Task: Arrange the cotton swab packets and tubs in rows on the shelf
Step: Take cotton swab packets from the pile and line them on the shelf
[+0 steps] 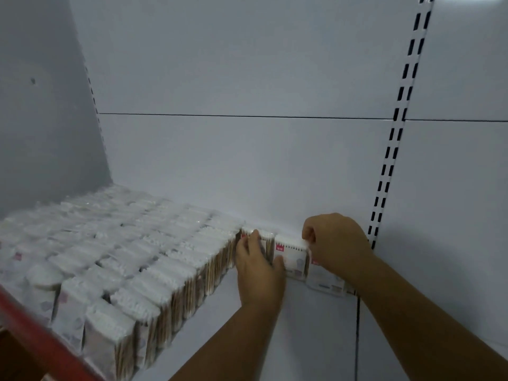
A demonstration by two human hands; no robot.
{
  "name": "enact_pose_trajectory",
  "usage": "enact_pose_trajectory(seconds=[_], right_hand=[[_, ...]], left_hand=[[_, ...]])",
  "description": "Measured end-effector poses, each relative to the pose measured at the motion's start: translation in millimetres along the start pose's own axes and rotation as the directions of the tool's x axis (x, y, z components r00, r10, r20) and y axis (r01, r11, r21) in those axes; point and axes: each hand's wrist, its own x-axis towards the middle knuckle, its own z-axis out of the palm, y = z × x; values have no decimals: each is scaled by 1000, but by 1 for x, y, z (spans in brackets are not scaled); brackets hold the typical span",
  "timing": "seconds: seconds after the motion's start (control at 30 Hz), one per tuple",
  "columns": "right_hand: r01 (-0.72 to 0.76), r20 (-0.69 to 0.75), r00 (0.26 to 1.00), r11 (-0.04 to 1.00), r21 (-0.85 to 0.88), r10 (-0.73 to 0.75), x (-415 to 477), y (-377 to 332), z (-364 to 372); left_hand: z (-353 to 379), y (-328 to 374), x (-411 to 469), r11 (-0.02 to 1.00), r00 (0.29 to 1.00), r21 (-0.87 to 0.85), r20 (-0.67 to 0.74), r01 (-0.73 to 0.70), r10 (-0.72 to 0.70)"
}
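The white shelf (275,325) is filled on its left by a tight block of cotton swab packets (123,257), standing upright in rows that run from the red shelf edge (41,334) to the back panel (247,160). To the right of the block the shelf is bare as far as the slotted upright (395,133). Both hands work at the very back, where a new row starts. The left hand (258,270) has its grip wrapped over the end packet (268,239) of the block, the thumb pressing the face of the next one. The right hand (335,243) has its grip clenched in a pinch on the top edge of that pink-labelled packet (292,253), which stands just beside the block near the back panel. Under the right wrist a further packet (327,283) seems to lie tilted or flat; its exact pose is hard to tell. The main risk is toppling: these packets are thin and tall, and with nothing on its right the pink-labelled packet probably falls over once the pinch lets go. A sideways shove from the left hand could also skew the neat block, and the right forearm could sweep the loose packet along the shelf.
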Motion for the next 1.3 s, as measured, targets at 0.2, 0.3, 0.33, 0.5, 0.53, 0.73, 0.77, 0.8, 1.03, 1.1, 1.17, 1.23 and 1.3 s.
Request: enact_pose_trajectory(seconds=[0.2,0.3,0.33,0.5,0.53,0.73,0.77,0.8,1.03,1.1,1.17,1.23,1.3], right_hand=[[27,23,999,995,-98,-25,-8,-7,7],[85,88,993,993,-84,-78,-22,-8,5],[103,91,991,992,-70,-96,-28,-7,4],[74,21,997,992,-98,-72,-61,5,-7],[68,22,998,990,-122,-65,-68,10,-11],[-118,185,968,959,-256,169,-141,63,-40],[-181,212,947,947,-264,240,-158,75,-48],[-231,230,927,934,-274,297,-176,87,-57],[-397,322,813,866,-304,485,-329,165,-137],[-423,307,806,856,-299,506,-375,182,-162],[-425,285,812,851,-308,509,-420,197,-186],[-423,248,821,839,-342,514,-464,210,-208],[-422,219,824,825,-377,522,-505,221,-229]], left_hand=[[-6,7,-4,999,999,-45,-51,-14,12],[-10,9,-2,997,999,-60,5,54,-53],[-11,10,-2,997,998,-48,26,66,-64],[-8,7,-1,982,972,176,232,-66,24],[-7,6,0,978,966,194,256,-75,24],[-13,7,-3,974,956,196,288,-112,52],[-16,9,-6,970,958,201,274,-139,81],[-19,12,-12,950,951,217,261,-223,164],[36,178,-154,606,289,-114,800,-787,526],[64,237,-200,643,213,-188,843,-743,493],[85,284,-247,525,152,-193,825,-829,544],[102,323,-293,384,84,-198,791,-902,606],[115,354,-335,369,40,-270,757,-890,652]])
